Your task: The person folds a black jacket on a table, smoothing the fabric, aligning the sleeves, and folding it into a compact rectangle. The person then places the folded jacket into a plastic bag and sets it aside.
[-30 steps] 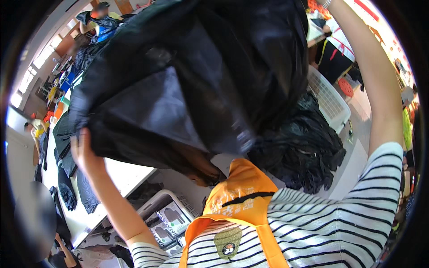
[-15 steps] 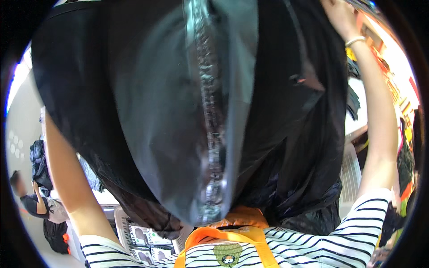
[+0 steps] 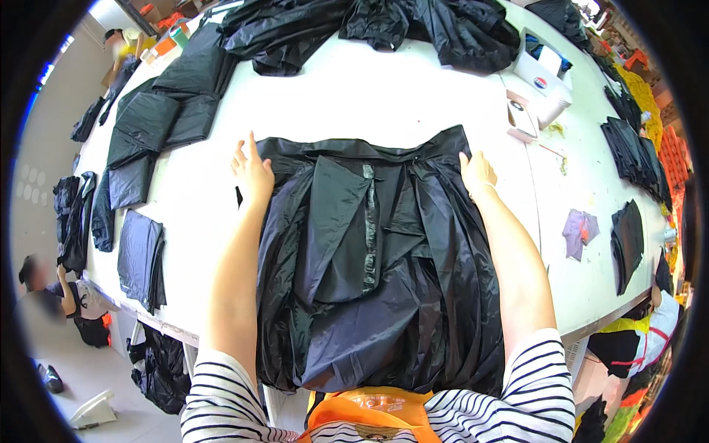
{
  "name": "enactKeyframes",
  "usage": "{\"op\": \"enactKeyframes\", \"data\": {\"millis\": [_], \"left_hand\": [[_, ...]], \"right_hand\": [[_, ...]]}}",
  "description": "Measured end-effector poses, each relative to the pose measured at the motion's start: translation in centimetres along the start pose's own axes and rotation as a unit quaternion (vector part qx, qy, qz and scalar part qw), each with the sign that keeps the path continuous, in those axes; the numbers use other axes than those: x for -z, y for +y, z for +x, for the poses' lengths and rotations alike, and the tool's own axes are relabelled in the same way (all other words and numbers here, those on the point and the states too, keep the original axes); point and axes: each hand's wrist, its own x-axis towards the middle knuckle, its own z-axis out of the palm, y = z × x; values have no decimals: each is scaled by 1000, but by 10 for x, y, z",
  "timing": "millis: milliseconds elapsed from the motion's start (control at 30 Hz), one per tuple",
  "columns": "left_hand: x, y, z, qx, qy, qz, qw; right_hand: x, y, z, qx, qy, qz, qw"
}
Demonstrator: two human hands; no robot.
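- Had black garment (image 3: 332, 258) spread over near edge of white table (image 3: 317, 100).
- Had left hand (image 3: 253, 173) splayed loose at top-left corner, right hand (image 3: 478, 173) at top-right; couldn't tell right grip.
- Probably needed level top edge, outward smoothing.
- Saw folded black bundles (image 3: 148, 122) at left, white box (image 3: 550, 92) at right; likely faced creases as hindrance.

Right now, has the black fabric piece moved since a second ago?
Yes, downward against the white table: held up before and hiding most of it, the black fabric piece now lies spread on its top.
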Motion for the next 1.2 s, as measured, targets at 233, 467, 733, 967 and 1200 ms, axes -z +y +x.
{"op": "enactKeyframes", "data": {"millis": [233, 467, 733, 967, 1200], "left_hand": [[-22, -1, -72, -103, -250, 35, 962], [-31, -54, -85, -159, -220, 43, 961], [-18, -99, -92, -186, -230, -14, 955], [135, -8, -130, -50, -431, -184, 882], [143, -5, -257, -4, -440, -101, 892]], "right_hand": [[-27, -66, -98, 440, 71, 4, 895], [-93, -48, -213, 372, -43, -47, 926], [-103, -56, -240, 353, -6, -37, 935], [-73, -37, -177, 251, 178, 173, 936], [-78, 14, -188, 184, 2, 62, 981]]}}
